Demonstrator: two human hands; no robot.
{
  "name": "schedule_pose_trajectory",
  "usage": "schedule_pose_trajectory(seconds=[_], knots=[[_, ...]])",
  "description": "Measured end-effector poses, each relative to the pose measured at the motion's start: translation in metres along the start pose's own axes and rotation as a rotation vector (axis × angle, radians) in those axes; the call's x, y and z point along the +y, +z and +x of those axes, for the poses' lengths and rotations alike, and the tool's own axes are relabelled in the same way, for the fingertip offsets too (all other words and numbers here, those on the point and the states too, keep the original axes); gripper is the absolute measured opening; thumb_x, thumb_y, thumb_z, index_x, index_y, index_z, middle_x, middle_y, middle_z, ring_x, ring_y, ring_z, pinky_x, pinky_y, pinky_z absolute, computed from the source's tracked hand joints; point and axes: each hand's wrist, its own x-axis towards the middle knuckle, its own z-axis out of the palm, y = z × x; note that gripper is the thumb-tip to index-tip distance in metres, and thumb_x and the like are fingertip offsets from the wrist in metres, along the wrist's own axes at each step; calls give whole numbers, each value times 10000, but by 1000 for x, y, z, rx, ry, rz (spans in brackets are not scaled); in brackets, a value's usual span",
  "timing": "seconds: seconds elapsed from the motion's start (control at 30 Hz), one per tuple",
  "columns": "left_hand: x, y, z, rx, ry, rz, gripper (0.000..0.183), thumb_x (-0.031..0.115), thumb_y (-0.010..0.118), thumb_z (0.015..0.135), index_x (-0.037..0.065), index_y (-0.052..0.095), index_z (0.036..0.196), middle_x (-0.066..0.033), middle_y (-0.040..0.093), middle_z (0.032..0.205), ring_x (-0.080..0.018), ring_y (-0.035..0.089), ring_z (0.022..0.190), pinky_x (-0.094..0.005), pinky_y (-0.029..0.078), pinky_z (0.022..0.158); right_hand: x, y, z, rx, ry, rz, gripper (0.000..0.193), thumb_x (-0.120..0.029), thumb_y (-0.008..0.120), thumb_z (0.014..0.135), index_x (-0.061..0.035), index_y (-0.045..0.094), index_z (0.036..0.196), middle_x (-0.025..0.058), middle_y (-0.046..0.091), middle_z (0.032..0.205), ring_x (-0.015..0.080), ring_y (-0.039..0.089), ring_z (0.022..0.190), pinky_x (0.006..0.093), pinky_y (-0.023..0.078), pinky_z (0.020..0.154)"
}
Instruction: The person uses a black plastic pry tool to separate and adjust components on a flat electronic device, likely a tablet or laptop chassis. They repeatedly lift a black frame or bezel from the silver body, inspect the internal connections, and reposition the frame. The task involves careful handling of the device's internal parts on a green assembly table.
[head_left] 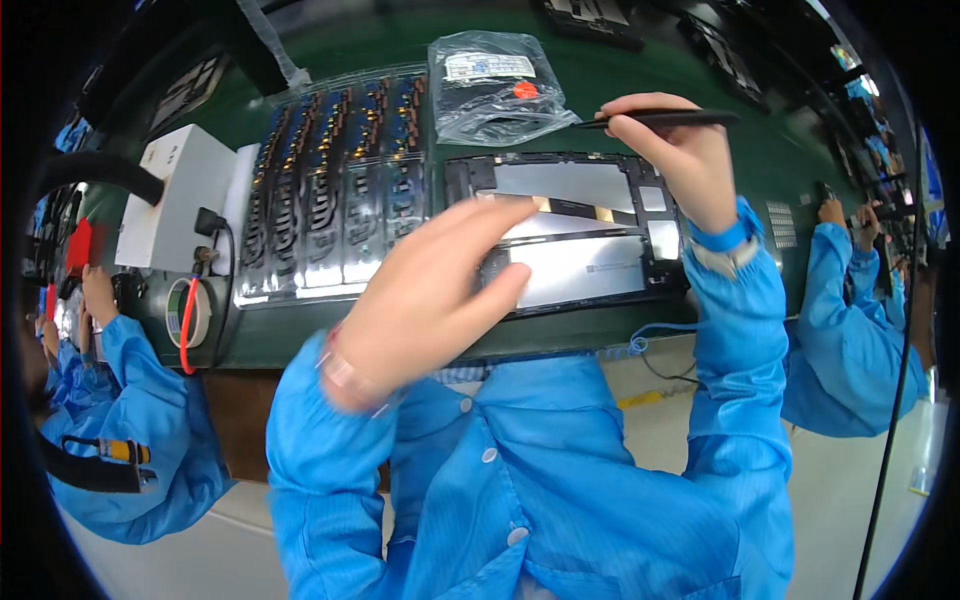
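Observation:
In front of me on the green table lies a flat tablet-like chassis [590, 270] with silver panels and a black frame. A dark strip with gold-coloured ends [585, 210] crosses its middle. My left hand [430, 280], slightly blurred, hovers over the chassis's left part. Its thumb and fingers are apart, and nothing shows between them. Beyond the chassis's right end, my right hand [685, 160] is raised, pinching black tweezers [670, 118] whose thin tip points left toward a clear plastic bag [490, 120]. A blue wrist band [725, 238] circles my right wrist.
Left of the chassis sits a clear compartment tray [350, 285] holding rows of small parts. Farther left are a white box [180, 200], a tape roll [190, 312] and black cables. A blue coiled cord [640, 345] hangs at the table edge. Blue-sleeved people work on both sides.

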Motion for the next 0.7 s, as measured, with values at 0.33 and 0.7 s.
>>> schedule_pose_trajectory(seconds=[0.33,0.7], knots=[[-65,66,80,137,57,354,453,226,615,753,-12,498,1120,-182,564,1034,-335,520,972,-394,397,848,68,4,-1,-70,260,135,139,-86,649,753,-5,647,866,54,628,784,90,568,708,207,454,619],[-56,63,82,75,12,337,482,151,647,718,16,492,1155,-143,561,1041,-297,513,980,-385,379,859,55,5,-3,-125,274,-31,135,-53,646,732,-12,654,861,49,637,766,90,574,677,210,468,617]])
